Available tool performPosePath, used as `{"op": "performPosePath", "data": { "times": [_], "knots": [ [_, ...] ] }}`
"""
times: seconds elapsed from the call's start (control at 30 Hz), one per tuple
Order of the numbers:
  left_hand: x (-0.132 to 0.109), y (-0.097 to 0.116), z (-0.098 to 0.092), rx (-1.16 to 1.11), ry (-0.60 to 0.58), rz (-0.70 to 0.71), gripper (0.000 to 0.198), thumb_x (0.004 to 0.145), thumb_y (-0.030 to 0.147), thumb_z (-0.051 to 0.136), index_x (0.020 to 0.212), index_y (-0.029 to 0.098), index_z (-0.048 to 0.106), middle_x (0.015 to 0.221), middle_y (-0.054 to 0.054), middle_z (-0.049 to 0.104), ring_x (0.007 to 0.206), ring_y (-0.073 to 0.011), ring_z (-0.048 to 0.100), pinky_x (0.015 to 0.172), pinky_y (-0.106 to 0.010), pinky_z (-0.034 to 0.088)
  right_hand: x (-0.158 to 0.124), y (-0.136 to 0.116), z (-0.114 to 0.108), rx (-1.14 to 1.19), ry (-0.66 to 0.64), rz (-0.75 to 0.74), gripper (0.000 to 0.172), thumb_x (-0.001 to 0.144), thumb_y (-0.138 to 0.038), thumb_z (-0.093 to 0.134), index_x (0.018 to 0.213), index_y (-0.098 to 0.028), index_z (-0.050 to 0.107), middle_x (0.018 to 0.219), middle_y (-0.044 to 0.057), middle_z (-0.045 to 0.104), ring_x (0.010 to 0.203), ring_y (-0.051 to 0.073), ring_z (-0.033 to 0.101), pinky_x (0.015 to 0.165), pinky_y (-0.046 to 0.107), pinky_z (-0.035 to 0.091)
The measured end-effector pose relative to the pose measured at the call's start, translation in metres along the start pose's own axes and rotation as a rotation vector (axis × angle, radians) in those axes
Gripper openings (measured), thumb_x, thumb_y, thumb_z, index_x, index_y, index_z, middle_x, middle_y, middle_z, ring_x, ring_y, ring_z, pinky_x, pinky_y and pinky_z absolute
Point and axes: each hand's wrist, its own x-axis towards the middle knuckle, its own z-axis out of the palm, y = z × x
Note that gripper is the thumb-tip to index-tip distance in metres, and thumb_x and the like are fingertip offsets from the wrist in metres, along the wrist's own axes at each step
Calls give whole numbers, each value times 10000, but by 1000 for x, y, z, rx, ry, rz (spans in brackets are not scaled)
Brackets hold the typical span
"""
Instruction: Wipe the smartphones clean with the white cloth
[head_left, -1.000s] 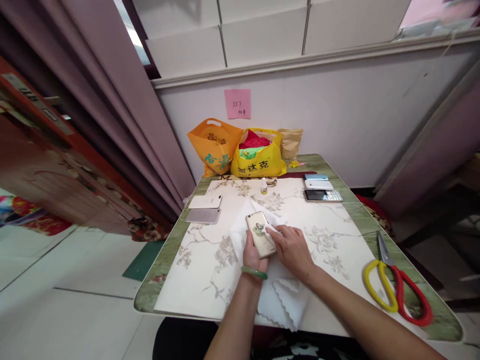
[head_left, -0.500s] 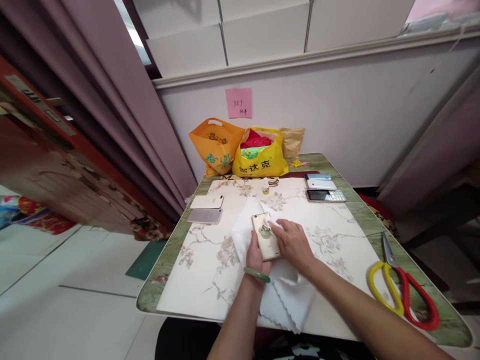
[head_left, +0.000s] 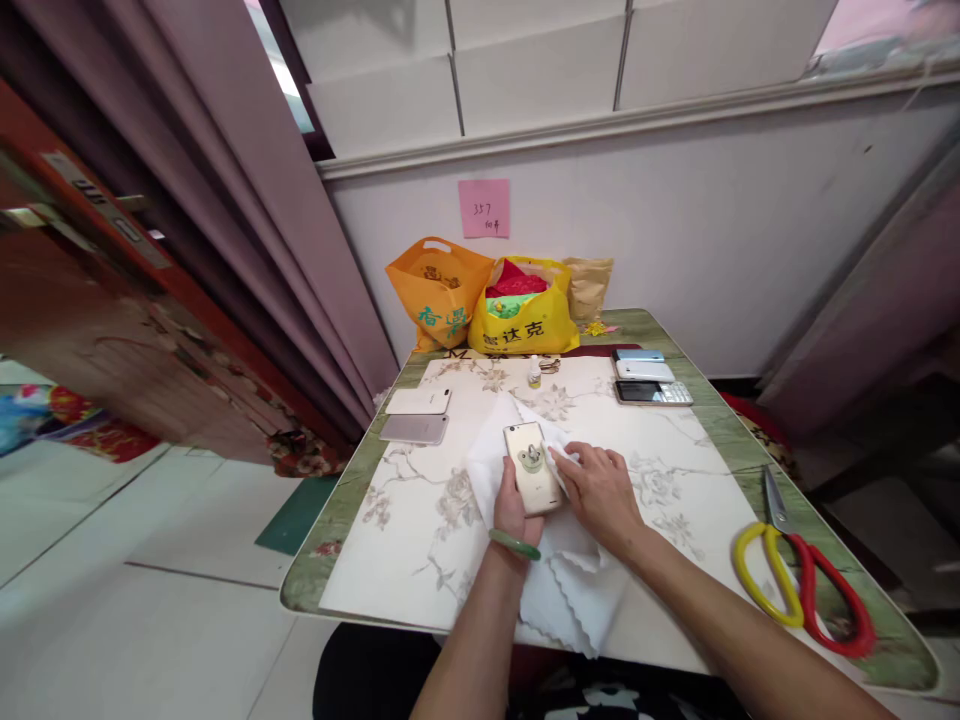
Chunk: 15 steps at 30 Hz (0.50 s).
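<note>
My left hand (head_left: 512, 510) grips a gold phone (head_left: 532, 466) from below, its back up, showing a small ring sticker. A green bangle sits on that wrist. My right hand (head_left: 600, 492) rests beside the phone's right edge, fingers bunched on a fold of the white cloth (head_left: 570, 590). The cloth lies spread on the table under both hands, its scalloped edge hanging toward me.
Two phones (head_left: 416, 415) lie at the left of the floral mat (head_left: 405, 520), three more (head_left: 646, 378) at the back right. A small bottle (head_left: 533, 372) stands behind. Orange (head_left: 439, 290) and yellow bags (head_left: 521, 320) lean on the wall. Large scissors (head_left: 802, 575) lie at right.
My right hand has slid off the phone's back to its right edge, uncovering the sticker. The phone has stayed in my left hand.
</note>
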Motion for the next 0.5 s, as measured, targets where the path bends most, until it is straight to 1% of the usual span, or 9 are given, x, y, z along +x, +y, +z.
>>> {"op": "performPosePath", "data": {
  "times": [0.1, 0.17, 0.23, 0.3, 0.37, 0.43, 0.47, 0.5],
  "knots": [
    [-3, 2, 1, 32, -31, 11, 441, 914, 488, 475, 1104, 137, 662, 951, -102, 731, 871, -248, 687, 856, -412, 537, 21, 9, 3, 32, -15, 31, 272, 935, -205, 476, 1091, -281, 686, 1147, 62, 628, 920, 204, 560, 870, 371, 327],
    [-4, 3, 1, 57, -32, 4, 451, 911, 500, 472, 1082, 130, 665, 899, -105, 730, 822, -245, 689, 816, -413, 547, 30, 16, 8, 161, -40, 63, 247, 932, -229, 483, 1006, -281, 713, 1068, 44, 663, 906, 197, 588, 825, 337, 363],
    [-5, 4, 1, 81, -22, -9, 480, 907, 520, 467, 1097, 122, 657, 891, -114, 727, 809, -247, 689, 780, -405, 552, 37, 24, 14, 337, -41, 150, 216, 906, -259, 520, 930, -287, 732, 951, 20, 697, 851, 188, 620, 755, 299, 403],
    [-5, 4, 0, 98, -21, -25, 522, 898, 546, 464, 1147, 121, 635, 943, -128, 724, 828, -254, 688, 744, -392, 553, 43, 32, 19, 452, 0, 255, 198, 884, -291, 541, 885, -276, 738, 887, 13, 712, 801, 190, 637, 710, 286, 436],
    [-4, 4, 0, 107, -31, -48, 555, 889, 566, 464, 1194, 127, 609, 1021, -141, 713, 854, -265, 687, 711, -385, 550, 49, 35, 20, 474, 81, 337, 237, 901, -324, 507, 927, -249, 730, 920, 34, 714, 819, 202, 641, 722, 299, 463],
    [-4, 3, -1, 130, -47, -93, 581, 880, 583, 462, 1186, 110, 606, 1010, -158, 710, 827, -270, 687, 679, -378, 543, 57, 34, 17, 505, 185, 329, 284, 928, -343, 467, 988, -222, 717, 991, 65, 701, 893, 211, 636, 779, 318, 477],
    [-4, 2, -1, 154, -49, -114, 586, 875, 590, 465, 1155, 98, 615, 954, -161, 714, 782, -267, 686, 657, -372, 537, 61, 31, 15, 533, 222, 278, 283, 930, -348, 474, 996, -220, 717, 1025, 73, 693, 935, 214, 631, 818, 327, 475],
    [-3, 1, -1, 186, -48, -128, 586, 868, 598, 470, 1114, 90, 627, 878, -155, 715, 724, -259, 681, 633, -364, 528, 65, 28, 14, 557, 231, 198, 262, 920, -353, 503, 988, -229, 723, 1054, 74, 688, 977, 218, 623, 861, 339, 467]
  ]
}}
